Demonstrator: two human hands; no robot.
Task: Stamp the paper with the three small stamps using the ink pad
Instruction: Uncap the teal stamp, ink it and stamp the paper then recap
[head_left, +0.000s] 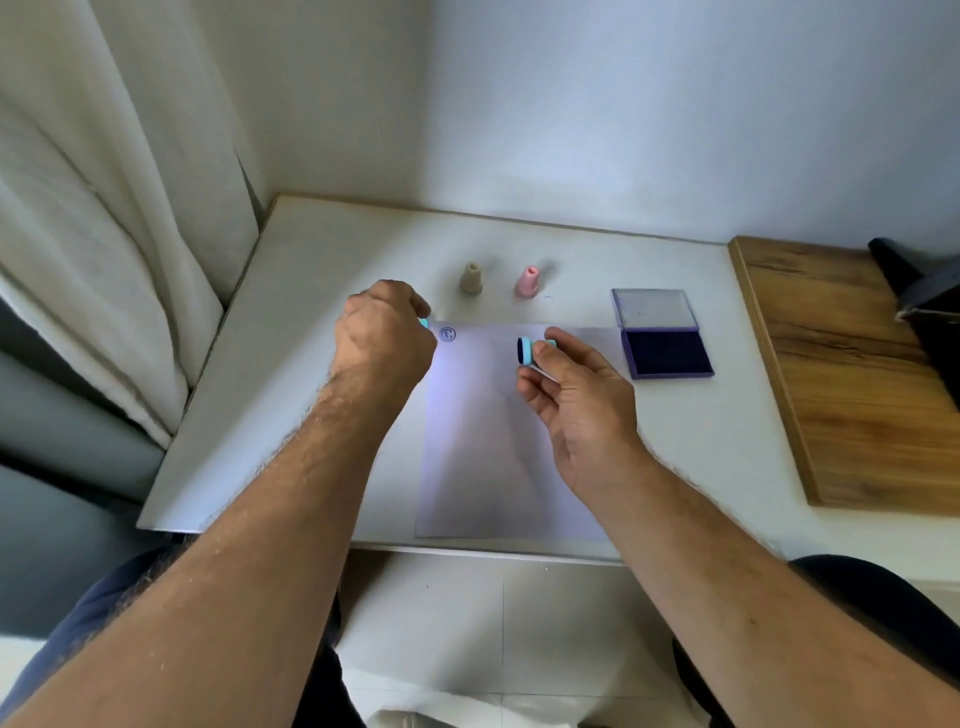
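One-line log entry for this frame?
right hand: holds teal stamp, inked face sideways | left hand: grips teal cap | white paper: one print | beige, pink stamps: untouched

One head-worn camera looks steeply down, close over the white table (322, 249), seemingly wide-angle
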